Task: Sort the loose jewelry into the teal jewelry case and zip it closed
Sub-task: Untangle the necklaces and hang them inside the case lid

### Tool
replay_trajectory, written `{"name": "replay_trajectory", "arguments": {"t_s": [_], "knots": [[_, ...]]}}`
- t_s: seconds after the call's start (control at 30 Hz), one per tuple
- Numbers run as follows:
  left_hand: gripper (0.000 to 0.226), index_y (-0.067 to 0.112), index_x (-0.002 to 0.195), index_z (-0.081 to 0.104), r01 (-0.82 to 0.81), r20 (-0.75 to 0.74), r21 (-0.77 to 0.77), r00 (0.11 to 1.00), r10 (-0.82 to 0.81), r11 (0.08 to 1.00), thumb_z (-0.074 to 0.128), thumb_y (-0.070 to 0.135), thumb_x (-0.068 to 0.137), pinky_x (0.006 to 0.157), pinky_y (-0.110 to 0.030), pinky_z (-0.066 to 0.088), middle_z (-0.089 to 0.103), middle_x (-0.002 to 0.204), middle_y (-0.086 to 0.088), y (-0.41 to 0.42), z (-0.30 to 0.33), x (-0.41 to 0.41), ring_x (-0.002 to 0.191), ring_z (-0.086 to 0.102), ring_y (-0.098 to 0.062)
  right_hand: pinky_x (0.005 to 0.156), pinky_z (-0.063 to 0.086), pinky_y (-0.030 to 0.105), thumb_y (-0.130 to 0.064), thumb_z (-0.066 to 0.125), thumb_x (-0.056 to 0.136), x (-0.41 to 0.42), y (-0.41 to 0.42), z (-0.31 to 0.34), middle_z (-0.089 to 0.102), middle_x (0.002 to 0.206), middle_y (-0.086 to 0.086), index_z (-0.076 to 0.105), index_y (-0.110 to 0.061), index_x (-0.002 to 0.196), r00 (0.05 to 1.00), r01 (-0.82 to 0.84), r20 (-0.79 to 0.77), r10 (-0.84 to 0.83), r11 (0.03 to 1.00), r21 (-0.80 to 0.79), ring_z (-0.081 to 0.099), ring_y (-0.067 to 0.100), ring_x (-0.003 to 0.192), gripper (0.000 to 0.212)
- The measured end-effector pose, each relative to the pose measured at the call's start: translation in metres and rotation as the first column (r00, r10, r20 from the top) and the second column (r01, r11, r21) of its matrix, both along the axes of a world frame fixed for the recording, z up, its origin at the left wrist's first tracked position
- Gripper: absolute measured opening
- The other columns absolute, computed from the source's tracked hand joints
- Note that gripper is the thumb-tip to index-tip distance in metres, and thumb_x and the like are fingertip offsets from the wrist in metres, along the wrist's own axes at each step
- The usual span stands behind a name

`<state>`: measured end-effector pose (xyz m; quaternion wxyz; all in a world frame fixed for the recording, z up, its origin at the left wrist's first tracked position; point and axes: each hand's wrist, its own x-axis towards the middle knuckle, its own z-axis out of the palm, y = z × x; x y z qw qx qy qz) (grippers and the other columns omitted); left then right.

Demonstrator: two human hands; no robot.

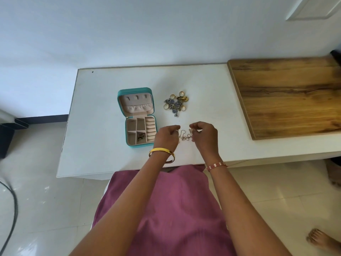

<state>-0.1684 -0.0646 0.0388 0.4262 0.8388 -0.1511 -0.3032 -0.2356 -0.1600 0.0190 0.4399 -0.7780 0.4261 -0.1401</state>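
Pinching chain [185, 136]: left hand [167, 134], right hand [203, 133].

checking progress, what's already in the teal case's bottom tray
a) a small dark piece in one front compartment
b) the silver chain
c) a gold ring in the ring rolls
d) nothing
a: a small dark piece lies in a front compartment of the teal case; ring rolls look bare.

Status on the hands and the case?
Both hands pinching thin chain. Teal case open, one piece inside. Jewelry pile still loose. Nothing blocking.
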Motion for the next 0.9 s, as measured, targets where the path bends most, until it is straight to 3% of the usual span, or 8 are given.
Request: {"name": "replay_trajectory", "arguments": {"t_s": [0.17, 0.3, 0.4, 0.5, 0.63, 0.7, 0.8, 0.9], "knots": [[0.029, 0.004, 0.108, 0.065, -0.263, -0.102, -0.148, 0.963, 0.25, 0.953, 0.044, 0.001, 0.089, 0.096, -0.043, 0.047, 0.067, 0.099, -0.013, 0.04, -0.002, 0.018, 0.093, 0.062, -0.024, 0.072, 0.049, 0.015, 0.0, 0.057, 0.085, 0.019, 0.03, 0.016, 0.071, 0.096, 0.012, 0.069, -0.002, 0.099, 0.99, -0.135, 0.039, 0.136, 0.99, -0.038, 0.065, 0.021, 0.084, 0.018], [0.032, 0.009, 0.1, 0.068, -0.429, -0.074, -0.152, 0.903, 0.423, 0.89, 0.042, -0.002, 0.086, 0.095, -0.045, 0.048, 0.068, 0.09, -0.01, 0.074, -0.008, 0.032, 0.095, 0.065, -0.029, 0.078, 0.047, 0.025, -0.005, 0.059, 0.085, 0.045, 0.064, 0.013, 0.071, 0.097, 0.012, 0.071, -0.005, 0.096, 0.94, -0.342, -0.028, 0.341, 0.935, -0.092, 0.065, 0.023, 0.089, 0.017], [0.033, 0.009, 0.099, 0.069, -0.474, 0.023, -0.137, 0.876, 0.481, 0.87, 0.042, -0.003, 0.085, 0.096, -0.035, 0.047, 0.07, 0.095, -0.011, 0.09, -0.011, 0.038, 0.097, 0.064, -0.026, 0.075, 0.046, 0.03, -0.009, 0.057, 0.086, 0.063, 0.084, 0.002, 0.065, 0.101, 0.013, 0.07, -0.008, 0.097, 0.878, -0.475, -0.163, 0.45, 0.861, -0.181, 0.06, 0.026, 0.094, 0.016], [0.033, 0.008, 0.102, 0.069, -0.465, 0.167, -0.096, 0.864, 0.475, 0.88, 0.043, -0.003, 0.086, 0.088, -0.015, 0.039, 0.07, 0.105, -0.009, 0.1, -0.014, 0.042, 0.1, 0.062, -0.021, 0.074, 0.047, 0.032, -0.013, 0.056, 0.087, 0.077, 0.093, -0.008, 0.059, 0.105, 0.014, 0.067, -0.005, 0.102, 0.819, -0.557, -0.349, 0.456, 0.777, -0.294, 0.056, 0.029, 0.1, 0.02], [0.032, 0.008, 0.106, 0.067, -0.46, 0.241, -0.096, 0.849, 0.469, 0.883, 0.043, -0.002, 0.087, 0.084, -0.014, 0.038, 0.068, 0.109, -0.008, 0.104, -0.025, 0.045, 0.101, 0.062, -0.022, 0.075, 0.047, 0.034, -0.01, 0.056, 0.088, 0.088, 0.098, -0.007, 0.059, 0.106, 0.015, 0.064, -0.003, 0.101, 0.761, -0.614, -0.51, 0.401, 0.698, -0.368, 0.054, 0.031, 0.103, 0.016], [0.031, 0.008, 0.107, 0.066, -0.448, 0.252, -0.081, 0.855, 0.454, 0.89, 0.044, -0.002, 0.088, 0.081, -0.011, 0.036, 0.068, 0.109, -0.008, 0.103, -0.029, 0.045, 0.1, 0.062, -0.022, 0.064, 0.049, 0.031, -0.009, 0.07, 0.077, 0.09, 0.104, -0.004, 0.064, 0.091, 0.012, 0.069, -0.006, 0.086, 0.742, -0.639, -0.568, 0.355, 0.632, -0.439, 0.061, 0.029, 0.09, 0.009], [0.031, 0.007, 0.107, 0.066, -0.436, 0.241, -0.079, 0.864, 0.442, 0.896, 0.045, -0.002, 0.087, 0.077, -0.008, 0.034, 0.068, 0.107, -0.011, 0.102, -0.031, 0.045, 0.096, 0.062, -0.024, 0.042, 0.041, 0.018, -0.012, 0.088, 0.034, 0.093, 0.108, 0.0, 0.059, 0.051, 0.002, 0.064, -0.015, 0.045, 0.717, -0.669, -0.61, 0.337, 0.578, -0.468, 0.061, 0.022, 0.052, 0.027], [0.031, 0.007, 0.108, 0.066, -0.437, 0.228, -0.066, 0.869, 0.44, 0.897, 0.046, -0.002, 0.086, 0.078, -0.01, 0.035, 0.068, 0.108, -0.011, 0.102, -0.031, 0.044, 0.097, 0.062, -0.024, 0.044, 0.045, 0.023, 0.001, 0.079, 0.045, 0.094, 0.106, -0.001, 0.061, 0.052, 0.007, 0.065, -0.009, 0.049, 0.715, -0.68, -0.611, 0.341, 0.545, -0.491, 0.062, 0.027, 0.053, 0.017]]}}
